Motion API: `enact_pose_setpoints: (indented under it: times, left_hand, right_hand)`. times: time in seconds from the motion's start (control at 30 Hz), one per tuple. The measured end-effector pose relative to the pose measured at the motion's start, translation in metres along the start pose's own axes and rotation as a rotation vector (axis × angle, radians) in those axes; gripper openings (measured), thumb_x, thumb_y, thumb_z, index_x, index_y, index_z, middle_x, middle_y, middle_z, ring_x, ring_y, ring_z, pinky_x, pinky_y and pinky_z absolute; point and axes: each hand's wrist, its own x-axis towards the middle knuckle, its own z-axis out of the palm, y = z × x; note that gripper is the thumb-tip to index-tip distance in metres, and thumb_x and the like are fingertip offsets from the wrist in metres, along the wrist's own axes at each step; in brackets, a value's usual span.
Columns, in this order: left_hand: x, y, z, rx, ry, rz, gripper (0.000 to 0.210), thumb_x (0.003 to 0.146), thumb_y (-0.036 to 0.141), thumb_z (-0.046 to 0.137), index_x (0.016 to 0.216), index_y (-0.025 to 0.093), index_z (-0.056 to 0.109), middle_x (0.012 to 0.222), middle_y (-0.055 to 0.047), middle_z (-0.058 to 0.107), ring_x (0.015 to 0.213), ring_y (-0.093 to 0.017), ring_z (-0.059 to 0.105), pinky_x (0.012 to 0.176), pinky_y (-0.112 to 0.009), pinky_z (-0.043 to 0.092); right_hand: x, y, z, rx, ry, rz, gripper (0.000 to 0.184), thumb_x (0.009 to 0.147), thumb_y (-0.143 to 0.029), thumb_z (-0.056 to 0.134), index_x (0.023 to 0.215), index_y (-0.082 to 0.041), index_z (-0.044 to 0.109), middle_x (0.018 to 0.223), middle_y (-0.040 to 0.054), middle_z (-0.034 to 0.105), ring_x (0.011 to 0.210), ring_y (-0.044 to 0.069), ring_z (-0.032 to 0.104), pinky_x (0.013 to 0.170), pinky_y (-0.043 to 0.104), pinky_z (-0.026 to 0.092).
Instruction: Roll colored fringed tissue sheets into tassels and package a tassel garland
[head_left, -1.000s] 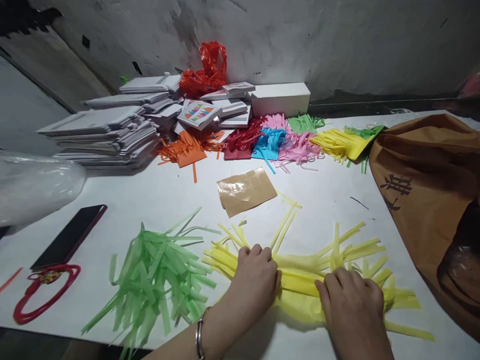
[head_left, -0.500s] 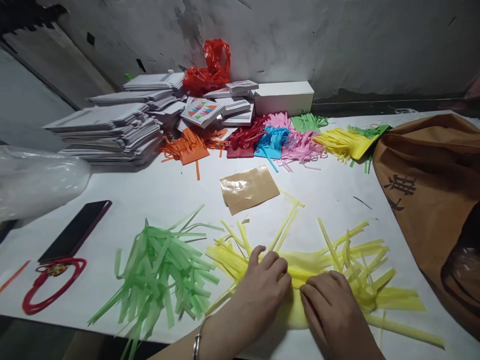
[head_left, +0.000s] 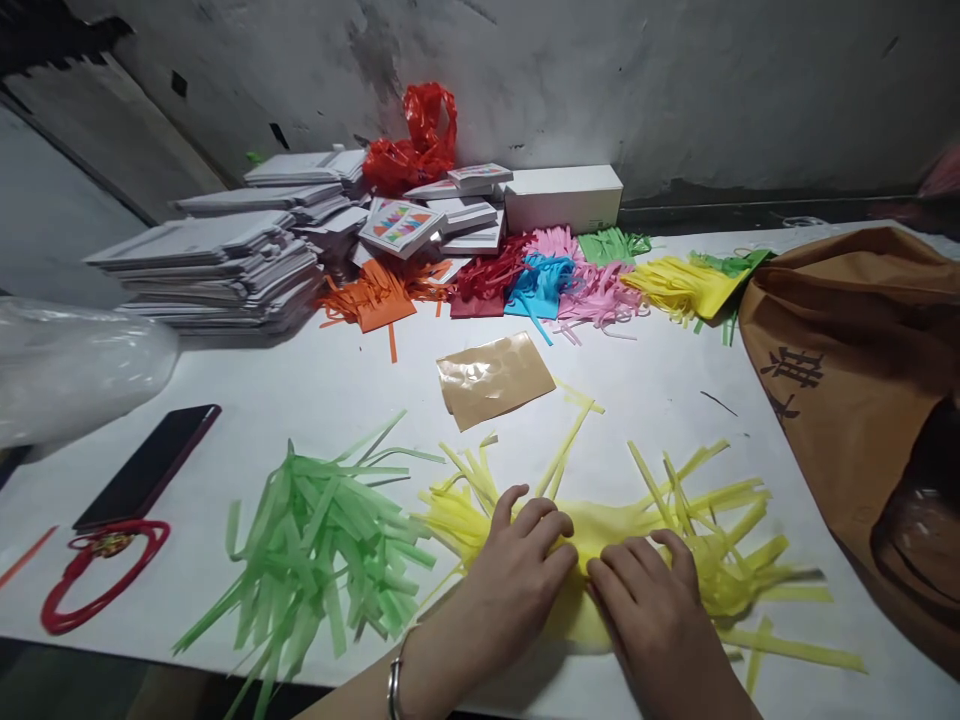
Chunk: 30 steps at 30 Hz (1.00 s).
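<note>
Yellow fringed tissue paper (head_left: 600,522) lies spread on the white table, its cut strips fanning out to both sides. My left hand (head_left: 517,560), a silver bangle on its wrist, has its fingers curled over the paper's middle, gripping a narrow fold. Close beside it, my right hand (head_left: 649,600) pinches the same fold; its fingertips are partly hidden under the hand. To the left rests a green tissue tassel (head_left: 330,535), gathered at its top with the strips hanging towards me. Neither hand touches it.
A brown adhesive sheet (head_left: 495,380) lies beyond the hands. Coloured fringe bundles (head_left: 544,285), paper stacks (head_left: 217,260), small boxes (head_left: 401,228) and a red plastic bag (head_left: 412,150) line the back. A phone (head_left: 150,465) and red cord (head_left: 105,580) lie left; a brown fabric bag (head_left: 847,400) stands right.
My two hands have shifted slightly along the fold, the right fingers nearer the left ones. Some right-hand yellow strips have moved. The whole view has drifted a little.
</note>
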Motion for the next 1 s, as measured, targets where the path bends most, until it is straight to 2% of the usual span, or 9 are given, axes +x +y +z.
enact_pose_setpoints:
  times: [0.13, 0.27, 0.4, 0.5, 0.6, 0.8, 1.0]
  left_hand:
    - [-0.006, -0.006, 0.0, -0.039, -0.003, 0.038, 0.013, 0.094, 0.011, 0.064, 0.09, 0.023, 0.064, 0.092, 0.002, 0.068, 0.095, -0.02, 0.055, 0.115, -0.05, 0.018]
    - [-0.014, -0.008, 0.0, -0.091, -0.022, -0.005, 0.015, 0.093, 0.012, 0.066, 0.098, 0.026, 0.067, 0.096, 0.002, 0.069, 0.096, -0.021, 0.055, 0.109, -0.048, 0.024]
    - [-0.01, 0.001, -0.004, -0.157, 0.005, -0.161, 0.014, 0.096, 0.013, 0.056, 0.089, 0.021, 0.065, 0.098, -0.003, 0.067, 0.095, -0.023, 0.056, 0.093, -0.046, 0.035]
    - [0.001, 0.009, -0.01, -0.153, -0.079, -0.309, 0.016, 0.095, 0.016, 0.054, 0.082, 0.019, 0.063, 0.094, -0.005, 0.065, 0.09, -0.024, 0.056, 0.085, -0.046, 0.038]
    - [0.011, 0.014, -0.011, -0.083, -0.164, -0.392, 0.013, 0.091, 0.016, 0.057, 0.08, 0.018, 0.064, 0.094, -0.006, 0.065, 0.09, -0.026, 0.057, 0.086, -0.049, 0.04]
    - [0.012, 0.013, -0.002, 0.01, -0.163, -0.397, 0.012, 0.089, 0.012, 0.059, 0.082, 0.018, 0.066, 0.094, -0.007, 0.067, 0.09, -0.026, 0.059, 0.088, -0.051, 0.04]
    - [0.013, 0.013, -0.008, -0.01, -0.211, -0.408, 0.015, 0.093, 0.016, 0.054, 0.085, 0.018, 0.066, 0.095, -0.008, 0.066, 0.091, -0.027, 0.059, 0.088, -0.052, 0.041]
  right_hand:
    - [-0.011, 0.01, -0.005, -0.047, 0.016, -0.078, 0.034, 0.104, -0.012, 0.034, 0.096, -0.016, 0.066, 0.081, 0.0046, 0.067, 0.084, 0.019, 0.058, 0.104, 0.047, 0.031]
    - [-0.022, 0.022, -0.017, 0.029, 0.042, 0.018, 0.034, 0.107, -0.02, 0.035, 0.097, -0.02, 0.067, 0.089, 0.0036, 0.071, 0.096, 0.019, 0.062, 0.11, 0.047, 0.027]
    - [-0.023, 0.023, -0.023, 0.033, 0.053, 0.196, 0.029, 0.106, -0.028, 0.043, 0.089, -0.026, 0.067, 0.095, 0.0003, 0.071, 0.099, 0.02, 0.064, 0.112, 0.048, 0.025]
    - [-0.021, 0.019, -0.021, -0.089, 0.041, 0.279, 0.028, 0.104, -0.028, 0.046, 0.082, -0.025, 0.063, 0.097, 0.0018, 0.072, 0.099, 0.024, 0.064, 0.109, 0.052, 0.027]
    - [-0.019, 0.014, -0.019, -0.198, 0.016, 0.305, 0.022, 0.101, -0.025, 0.051, 0.081, -0.023, 0.06, 0.097, 0.0039, 0.072, 0.097, 0.028, 0.065, 0.105, 0.055, 0.03]
    - [-0.019, 0.013, -0.019, -0.236, -0.006, 0.335, 0.018, 0.1, -0.023, 0.053, 0.083, -0.024, 0.06, 0.094, 0.0021, 0.071, 0.095, 0.028, 0.065, 0.103, 0.057, 0.03]
    - [-0.018, 0.022, -0.02, -0.202, -0.1, 0.384, 0.021, 0.1, -0.026, 0.052, 0.08, -0.024, 0.057, 0.08, 0.0002, 0.063, 0.083, 0.025, 0.061, 0.089, 0.049, 0.035]
